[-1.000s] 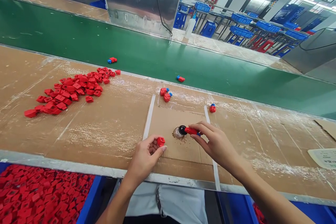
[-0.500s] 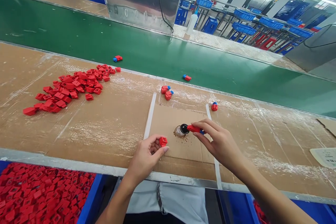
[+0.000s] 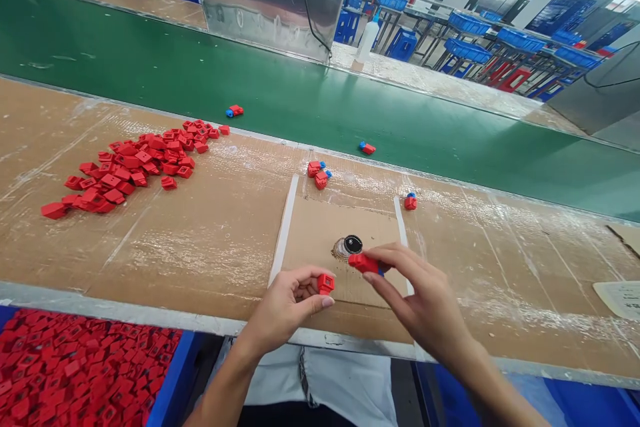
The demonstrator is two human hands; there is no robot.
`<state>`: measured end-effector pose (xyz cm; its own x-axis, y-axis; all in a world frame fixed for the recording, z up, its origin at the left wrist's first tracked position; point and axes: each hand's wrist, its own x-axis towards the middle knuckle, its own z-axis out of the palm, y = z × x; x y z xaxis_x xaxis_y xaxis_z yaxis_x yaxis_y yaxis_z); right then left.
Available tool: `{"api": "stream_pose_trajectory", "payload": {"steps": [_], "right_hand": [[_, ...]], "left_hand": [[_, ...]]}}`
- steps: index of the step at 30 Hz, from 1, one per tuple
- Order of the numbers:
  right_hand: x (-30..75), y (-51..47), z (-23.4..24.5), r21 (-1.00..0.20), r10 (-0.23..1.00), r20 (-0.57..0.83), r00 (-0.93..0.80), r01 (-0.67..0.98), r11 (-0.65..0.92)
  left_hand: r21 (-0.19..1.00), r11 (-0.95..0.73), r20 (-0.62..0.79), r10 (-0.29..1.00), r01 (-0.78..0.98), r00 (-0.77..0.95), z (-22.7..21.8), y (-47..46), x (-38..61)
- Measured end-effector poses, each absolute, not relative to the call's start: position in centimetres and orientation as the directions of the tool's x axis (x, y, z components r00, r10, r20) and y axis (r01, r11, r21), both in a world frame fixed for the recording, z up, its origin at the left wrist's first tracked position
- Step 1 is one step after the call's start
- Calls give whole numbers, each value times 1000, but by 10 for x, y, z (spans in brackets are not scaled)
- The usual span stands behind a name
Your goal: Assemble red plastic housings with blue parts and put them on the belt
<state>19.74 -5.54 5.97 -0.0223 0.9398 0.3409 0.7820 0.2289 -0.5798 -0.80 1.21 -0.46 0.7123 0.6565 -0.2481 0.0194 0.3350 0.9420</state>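
Red plastic blocks (image 3: 127, 170) are lying in a loose heap left of the cardboard sheet (image 3: 315, 240). At the sheet's near edge, the left hand (image 3: 285, 307) is pinching a red block (image 3: 325, 284) between thumb and curled fingers. On the sheet, a black-capped jar (image 3: 349, 247) is sitting just beside a red-and-blue part (image 3: 364, 264), which the right hand (image 3: 425, 300) is pinching in its fingertips (image 3: 395, 257), long axis nearly level, red end pointing left, blue end tucked under the fingers.

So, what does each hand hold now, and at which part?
Left hand: a square red plastic block, pinched at one side. Right hand: a red plastic piece, pinched near its blue end.
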Motion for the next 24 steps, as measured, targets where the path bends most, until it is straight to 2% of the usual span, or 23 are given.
{"api": "stream_pose_trajectory", "payload": {"steps": [4, 10, 15, 24], "right_hand": [[180, -65, 50, -653, 949, 312, -32, 719, 239], [174, -66, 35, -697, 964, 264, -37, 683, 217], [171, -70, 28, -695, 967, 245, -67, 684, 223], [161, -67, 27, -679, 964, 223, -145, 686, 260]], "left_hand": [[942, 336, -235, 635, 11, 736, -4, 14, -7], [943, 333, -230, 619, 13, 751, 0, 13, -8], [943, 333, -221, 606, 8, 764, 0, 13, -10], [979, 180, -185, 571, 98, 800, 5, 18, -15]]}}
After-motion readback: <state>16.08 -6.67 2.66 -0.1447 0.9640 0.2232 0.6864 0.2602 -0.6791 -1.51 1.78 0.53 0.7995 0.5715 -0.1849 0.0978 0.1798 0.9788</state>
